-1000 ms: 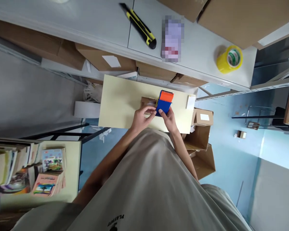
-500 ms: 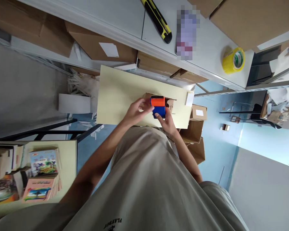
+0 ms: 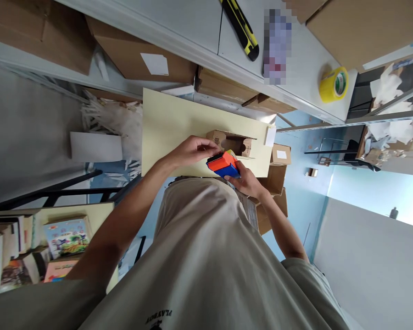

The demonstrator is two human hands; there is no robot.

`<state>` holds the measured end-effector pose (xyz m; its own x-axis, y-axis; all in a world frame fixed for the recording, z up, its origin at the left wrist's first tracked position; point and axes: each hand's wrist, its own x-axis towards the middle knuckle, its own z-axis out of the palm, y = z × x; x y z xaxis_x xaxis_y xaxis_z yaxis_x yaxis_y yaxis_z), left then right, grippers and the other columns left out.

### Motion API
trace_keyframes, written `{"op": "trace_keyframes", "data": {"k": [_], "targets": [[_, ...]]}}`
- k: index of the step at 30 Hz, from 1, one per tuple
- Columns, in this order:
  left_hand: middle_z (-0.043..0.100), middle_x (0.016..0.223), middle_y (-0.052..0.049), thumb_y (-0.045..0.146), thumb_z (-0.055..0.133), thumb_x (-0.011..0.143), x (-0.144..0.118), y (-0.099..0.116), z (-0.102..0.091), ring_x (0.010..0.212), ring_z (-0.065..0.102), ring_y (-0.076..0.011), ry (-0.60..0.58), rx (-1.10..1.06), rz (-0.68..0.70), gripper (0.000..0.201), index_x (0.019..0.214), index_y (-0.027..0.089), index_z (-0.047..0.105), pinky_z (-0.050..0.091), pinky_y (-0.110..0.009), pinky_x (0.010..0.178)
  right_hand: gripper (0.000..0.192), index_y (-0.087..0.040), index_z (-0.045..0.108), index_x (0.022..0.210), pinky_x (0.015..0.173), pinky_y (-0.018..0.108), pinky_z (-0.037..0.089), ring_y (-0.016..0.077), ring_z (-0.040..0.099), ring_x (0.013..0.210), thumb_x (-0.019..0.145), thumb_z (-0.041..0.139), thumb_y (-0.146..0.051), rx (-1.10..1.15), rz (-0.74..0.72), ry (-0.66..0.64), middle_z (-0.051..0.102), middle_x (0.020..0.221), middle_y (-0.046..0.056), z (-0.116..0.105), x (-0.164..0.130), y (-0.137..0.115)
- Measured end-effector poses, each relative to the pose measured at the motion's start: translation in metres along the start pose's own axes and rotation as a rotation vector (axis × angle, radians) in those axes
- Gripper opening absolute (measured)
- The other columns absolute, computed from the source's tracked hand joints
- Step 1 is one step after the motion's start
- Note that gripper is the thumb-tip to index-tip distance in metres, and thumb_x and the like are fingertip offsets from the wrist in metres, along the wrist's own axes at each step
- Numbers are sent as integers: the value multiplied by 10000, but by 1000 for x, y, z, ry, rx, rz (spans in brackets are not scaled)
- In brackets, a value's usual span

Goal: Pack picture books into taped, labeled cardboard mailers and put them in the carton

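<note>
My right hand (image 3: 248, 181) is wrapped round a blue and orange tape dispenser (image 3: 224, 164) with a black edge, held tilted above the front of the cream tabletop (image 3: 172, 123). A bit of yellow shows behind the dispenser. My left hand (image 3: 198, 150) is at the dispenser's black edge, its fingers pinched together; what they hold, if anything, is too small to make out. Just beyond both hands an open cardboard box (image 3: 217, 135) lies on the tabletop, and the dispenser hides part of its near side.
On the grey shelf (image 3: 301, 87) above are a box cutter (image 3: 241, 30), a blurred-out item (image 3: 277, 46) and a yellow tape roll (image 3: 333, 85). Cardboard boxes (image 3: 275, 178) stand at the right of the table. Books (image 3: 67, 236) lie on a stand at lower left.
The dispenser has come nearer my body and turned, its black edge now facing left. My left hand has drawn its fingers into a pinch there. More of the box is visible.
</note>
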<state>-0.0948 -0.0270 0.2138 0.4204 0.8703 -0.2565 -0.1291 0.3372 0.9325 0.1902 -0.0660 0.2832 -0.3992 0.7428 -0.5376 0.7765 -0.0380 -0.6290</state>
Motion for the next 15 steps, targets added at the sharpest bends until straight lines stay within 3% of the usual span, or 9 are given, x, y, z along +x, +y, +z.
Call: {"op": "trace_keyframes", "data": {"k": [5, 9, 12, 15], "targets": [[862, 939, -92, 737, 948, 915, -4, -18, 1, 941, 827, -290, 87, -46, 32, 550, 969, 191, 912, 694, -396, 873, 557, -259, 621, 1215, 783, 407, 526, 270, 620, 828, 1003, 728, -763, 11, 33, -40, 758, 968, 58, -4, -1, -18], [876, 976, -99, 839, 965, 843, -6, -32, 1, 890, 812, -267, 73, -80, 45, 665, 978, 191, 900, 678, -376, 814, 545, -256, 649, 1217, 766, 392, 516, 271, 648, 836, 967, 757, -728, -14, 62, -81, 778, 965, 51, -9, 4, -27], [858, 907, -88, 902, 961, 793, -6, -41, 2, 817, 786, -245, 91, -104, 23, 735, 942, 187, 882, 647, -354, 743, 586, -253, 659, 1150, 756, 375, 495, 251, 639, 821, 953, 753, -797, -34, 81, -68, 767, 946, 42, -10, 11, -31], [845, 885, -76, 883, 924, 839, -7, -51, 5, 787, 753, -221, 169, -134, 10, 704, 933, 188, 870, 604, -327, 708, 668, -254, 648, 1059, 739, 364, 473, 234, 625, 796, 963, 693, -914, -64, 121, -57, 739, 906, 38, -10, 18, -36]]}}
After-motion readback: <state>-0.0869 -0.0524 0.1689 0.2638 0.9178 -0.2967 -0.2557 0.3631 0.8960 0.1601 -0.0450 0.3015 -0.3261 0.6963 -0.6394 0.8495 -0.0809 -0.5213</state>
